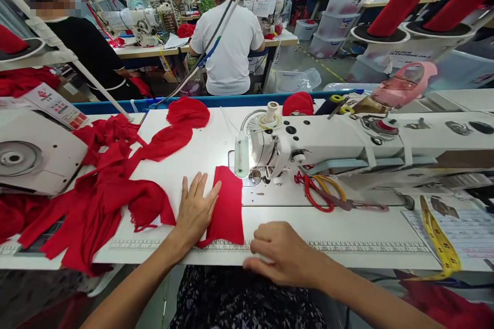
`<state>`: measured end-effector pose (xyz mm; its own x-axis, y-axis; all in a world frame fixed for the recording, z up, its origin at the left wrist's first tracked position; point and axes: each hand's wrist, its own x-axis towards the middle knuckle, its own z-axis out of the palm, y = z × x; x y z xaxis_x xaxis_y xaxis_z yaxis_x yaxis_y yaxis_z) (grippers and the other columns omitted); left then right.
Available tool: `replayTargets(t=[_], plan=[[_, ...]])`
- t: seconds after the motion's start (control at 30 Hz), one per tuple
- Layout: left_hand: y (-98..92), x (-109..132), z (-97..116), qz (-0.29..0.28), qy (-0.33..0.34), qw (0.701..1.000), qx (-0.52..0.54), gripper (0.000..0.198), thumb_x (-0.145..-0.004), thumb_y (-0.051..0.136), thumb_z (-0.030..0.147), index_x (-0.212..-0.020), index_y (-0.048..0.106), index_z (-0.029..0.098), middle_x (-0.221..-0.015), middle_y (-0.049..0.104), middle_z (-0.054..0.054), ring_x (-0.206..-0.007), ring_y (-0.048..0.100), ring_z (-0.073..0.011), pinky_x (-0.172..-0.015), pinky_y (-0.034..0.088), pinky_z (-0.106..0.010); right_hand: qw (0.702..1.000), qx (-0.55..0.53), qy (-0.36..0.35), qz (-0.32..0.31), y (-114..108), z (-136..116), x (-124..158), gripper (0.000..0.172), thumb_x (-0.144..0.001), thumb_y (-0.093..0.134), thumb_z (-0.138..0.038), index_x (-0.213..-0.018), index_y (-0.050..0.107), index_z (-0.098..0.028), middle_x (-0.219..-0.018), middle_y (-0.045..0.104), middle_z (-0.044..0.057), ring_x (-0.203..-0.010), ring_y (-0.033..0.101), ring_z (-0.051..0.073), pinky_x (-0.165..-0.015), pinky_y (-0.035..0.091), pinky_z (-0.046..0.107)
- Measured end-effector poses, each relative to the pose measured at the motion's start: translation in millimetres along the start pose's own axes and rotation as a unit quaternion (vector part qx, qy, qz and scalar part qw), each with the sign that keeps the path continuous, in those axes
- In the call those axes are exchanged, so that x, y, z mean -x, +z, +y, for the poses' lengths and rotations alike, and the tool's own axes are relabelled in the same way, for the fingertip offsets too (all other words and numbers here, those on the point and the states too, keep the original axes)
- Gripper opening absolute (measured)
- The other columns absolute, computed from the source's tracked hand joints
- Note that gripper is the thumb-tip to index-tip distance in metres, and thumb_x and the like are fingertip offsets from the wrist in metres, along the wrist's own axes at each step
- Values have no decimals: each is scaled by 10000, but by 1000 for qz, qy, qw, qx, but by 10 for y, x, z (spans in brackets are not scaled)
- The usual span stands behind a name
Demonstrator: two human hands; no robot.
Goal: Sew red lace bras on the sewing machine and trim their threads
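The sewing seems barely begun: the red fabric piece [229,205] lies flat on the table just short of the sewing machine's presser foot [266,177], not yet under the needle. The left hand [195,211] lies spread and flat, its fingers pressing down the piece's near-left edge, with most of the cloth beyond the fingertips. The right hand [280,254] rests curled just beside the lower corner; whether it pinches it I cannot tell. A heap of red pieces [108,190] waits outside the left hand.

The left hand [196,209] lay flat on a red fabric piece [227,211] beside the sewing machine [309,146]; the right hand [280,254] rested curled at the counter [347,226] edge.
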<state>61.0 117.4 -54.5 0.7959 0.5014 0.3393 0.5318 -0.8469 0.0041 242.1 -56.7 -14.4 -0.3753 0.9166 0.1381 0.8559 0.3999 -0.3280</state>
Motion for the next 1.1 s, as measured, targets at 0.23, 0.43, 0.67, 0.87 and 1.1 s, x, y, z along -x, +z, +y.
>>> replayTargets(t=[0.23, 0.43, 0.67, 0.87, 1.1], plan=[[-13, -260, 49, -67, 153, 980, 107, 387, -972, 416, 112, -1333, 550, 146, -1424, 542, -137, -1324, 500, -265, -1178, 295, -564, 996, -3, -52, 70, 84, 154, -97, 278, -977, 532, -365, -1151, 603, -161, -1115, 651, 104, -1030, 570, 204, -887, 426, 359], [-8, -202, 396, -58, 83, 990, 95, 385, -989, 488, 336, -1319, 564, 153, -1314, 610, -159, -1203, 569, -295, -1157, 256, -636, 993, -66, -28, 93, -21, 398, 144, 196, -993, 525, -340, -957, 631, -179, -892, 675, 24, -853, 578, 147, -866, 411, 335], [45, -240, 601, -77, 94, 987, 107, 402, -995, 475, 345, -1323, 547, 124, -1422, 540, -179, -1331, 484, -333, -1147, 299, -601, 978, 89, 118, 146, -62, 667, -31, 298, -1014, 411, -206, -810, 626, -172, -759, 623, 35, -708, 534, 153, -678, 350, 304], [27, -215, 524, -83, 60, 993, 66, 409, -1010, 442, 319, -1367, 519, 135, -1415, 547, -182, -1332, 485, -336, -1150, 236, -640, 993, 25, 57, 102, -77, 653, -60, 234, -987, 434, -183, -1139, 610, -163, -1052, 654, 88, -899, 571, 180, -781, 414, 314], [27, -279, 350, -107, 59, 993, 3, 399, -1006, 455, 338, -1355, 545, 166, -1409, 547, -190, -1275, 524, -348, -1123, 239, -653, 998, 18, -54, 31, 13, 269, -73, 242, -948, 566, -358, -1090, 608, -167, -922, 602, 48, -893, 513, 206, -998, 368, 450]])
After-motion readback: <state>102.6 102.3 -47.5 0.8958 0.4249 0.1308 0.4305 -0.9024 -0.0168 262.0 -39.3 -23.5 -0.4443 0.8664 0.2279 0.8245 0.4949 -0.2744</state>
